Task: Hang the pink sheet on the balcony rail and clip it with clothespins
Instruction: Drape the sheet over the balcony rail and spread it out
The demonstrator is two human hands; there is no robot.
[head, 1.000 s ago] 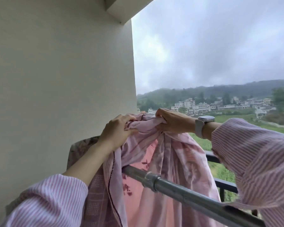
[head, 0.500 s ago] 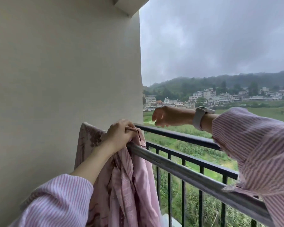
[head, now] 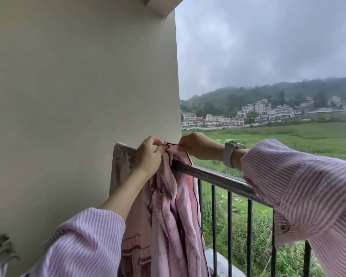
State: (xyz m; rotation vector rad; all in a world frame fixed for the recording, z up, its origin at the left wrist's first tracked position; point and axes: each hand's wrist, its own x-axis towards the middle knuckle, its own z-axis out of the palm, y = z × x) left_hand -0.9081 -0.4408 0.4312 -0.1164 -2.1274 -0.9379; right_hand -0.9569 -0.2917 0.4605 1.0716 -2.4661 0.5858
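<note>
Head view: pink sheet [head: 168, 212] bunched over rail [head: 218, 178]; left hand [head: 148, 154], right hand [head: 198, 146] both pinching its dark-trimmed edge

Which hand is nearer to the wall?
Left. The left hand pinches the sheet hem beside the wall; the right hand pinches it farther out.

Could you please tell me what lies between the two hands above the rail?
In the head view, a short stretch of the pink sheet's dark-trimmed edge spans between the left hand and right hand, both pinching it.
</note>
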